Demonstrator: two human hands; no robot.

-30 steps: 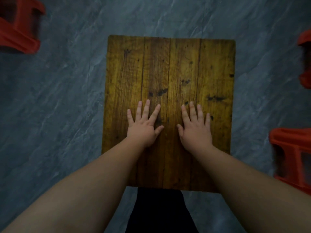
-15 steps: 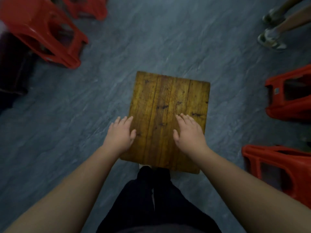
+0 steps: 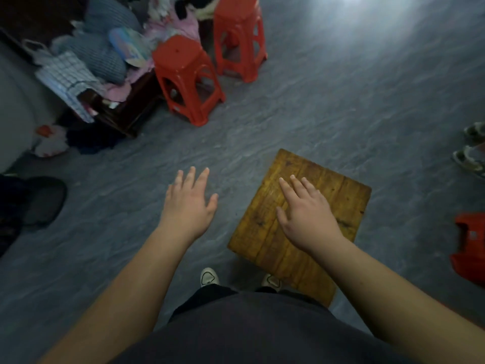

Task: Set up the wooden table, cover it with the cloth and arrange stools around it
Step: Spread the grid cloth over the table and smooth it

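Dim, bluish light with a pale glare on the floor (image 3: 372,11) top right; corners darken, edges bend.

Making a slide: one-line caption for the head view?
Right hand over the bare wooden table, left hand over the floor, both open; two red stools stand beyond.

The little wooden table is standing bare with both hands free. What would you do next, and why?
Probably step toward the checked cloth on the pile and reach with the left hand. The wooden table stands uncovered, and the right hand is open too, holding nothing.
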